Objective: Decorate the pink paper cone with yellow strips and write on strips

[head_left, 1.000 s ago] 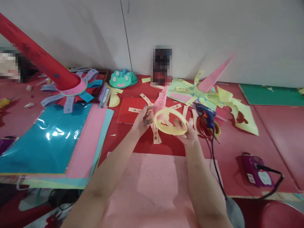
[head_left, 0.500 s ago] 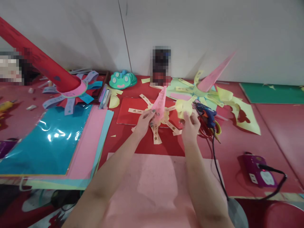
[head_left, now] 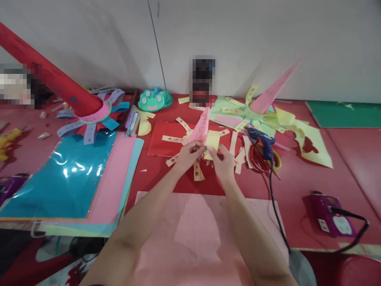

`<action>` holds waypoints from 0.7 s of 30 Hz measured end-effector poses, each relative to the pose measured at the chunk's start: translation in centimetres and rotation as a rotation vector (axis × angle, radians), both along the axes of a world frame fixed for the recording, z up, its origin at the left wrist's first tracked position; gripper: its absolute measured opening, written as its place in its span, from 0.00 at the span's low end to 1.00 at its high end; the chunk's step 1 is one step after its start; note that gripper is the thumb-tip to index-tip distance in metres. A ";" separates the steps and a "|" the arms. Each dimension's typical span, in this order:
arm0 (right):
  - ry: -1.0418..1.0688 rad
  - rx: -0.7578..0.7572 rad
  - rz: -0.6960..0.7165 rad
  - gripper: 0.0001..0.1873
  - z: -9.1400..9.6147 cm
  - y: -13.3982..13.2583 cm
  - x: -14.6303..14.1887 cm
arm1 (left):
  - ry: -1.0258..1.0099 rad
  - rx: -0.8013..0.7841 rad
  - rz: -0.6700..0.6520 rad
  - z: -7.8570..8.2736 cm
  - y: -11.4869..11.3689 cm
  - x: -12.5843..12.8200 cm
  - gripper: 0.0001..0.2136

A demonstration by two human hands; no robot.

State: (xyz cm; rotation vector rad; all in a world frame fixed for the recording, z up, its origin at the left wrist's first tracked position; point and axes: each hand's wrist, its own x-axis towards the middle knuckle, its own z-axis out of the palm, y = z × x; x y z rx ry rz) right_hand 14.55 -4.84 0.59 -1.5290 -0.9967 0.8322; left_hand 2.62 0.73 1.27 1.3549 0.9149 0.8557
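Observation:
My right hand (head_left: 223, 162) pinches a pale yellow piece of paper (head_left: 212, 140) by its lower edge. Beside it, my left hand (head_left: 190, 157) has its thumb and fingers closed at the same paper's lower left corner. The paper stands in front of the right side of a pink paper cone (head_left: 200, 128) with writing on it. Around the cone's base spread several cream paper strips (head_left: 173, 138) with letters and stars. Part of the base is hidden behind my hands and the yellow paper. A red board (head_left: 157, 145) lies beneath.
A blue glue gun (head_left: 262, 139) with a black cable rests at the right near red-handled scissors (head_left: 257, 159). A purple power socket box (head_left: 331, 214) sits farther right. Another pink cone (head_left: 274, 91) stands behind. A red cone (head_left: 59, 79) and coloured sheets (head_left: 59, 178) are left.
My right hand has brought the yellow paper left and down to the pink cone, and my left hand now meets it there. Loose cream strips at the right have come into view.

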 end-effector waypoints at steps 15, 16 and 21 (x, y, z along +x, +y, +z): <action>-0.025 -0.010 -0.039 0.16 0.9 0.0 0.4 | -0.130 -0.073 0.063 -0.1 -0.3 0.1 0.13; 0.012 -0.014 -0.068 0.16 0.9 0.1 0.4 | -0.147 -0.086 0.060 -0.1 -0.4 0.2 0.13; 0.278 0.000 -0.083 0.15 0.9 0.4 0.3 | -0.205 -0.084 0.065 -0.1 -0.4 0.3 0.14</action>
